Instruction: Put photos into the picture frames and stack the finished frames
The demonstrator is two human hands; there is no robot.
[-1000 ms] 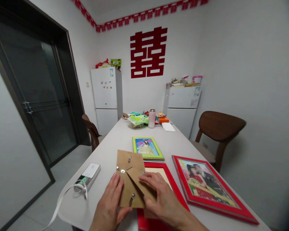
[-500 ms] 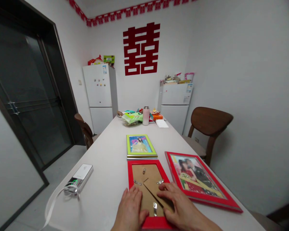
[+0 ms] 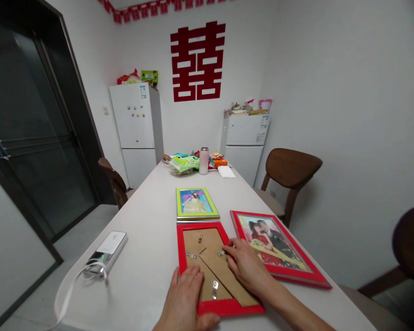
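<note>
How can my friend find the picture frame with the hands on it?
Find the white table. At its near end, the left hand and right hand are on a red frame. Unlike the other red frame and the green frame, which show photos, this one shows a brown back with metal clips.

The left hand [image 3: 184,299] lies on the lower left of a red picture frame [image 3: 234,307], set back-side up, reaching onto its brown backing board [image 3: 212,243]. The right hand [image 3: 244,264] touches the board's right side, near a metal clip [image 3: 221,253]. On the white surface [image 3: 148,207], a lime-green photo frame [image 3: 196,214] lies just beyond; a second red frame [image 3: 296,277] lies right, a corded power bank [image 3: 115,241] left.
</note>
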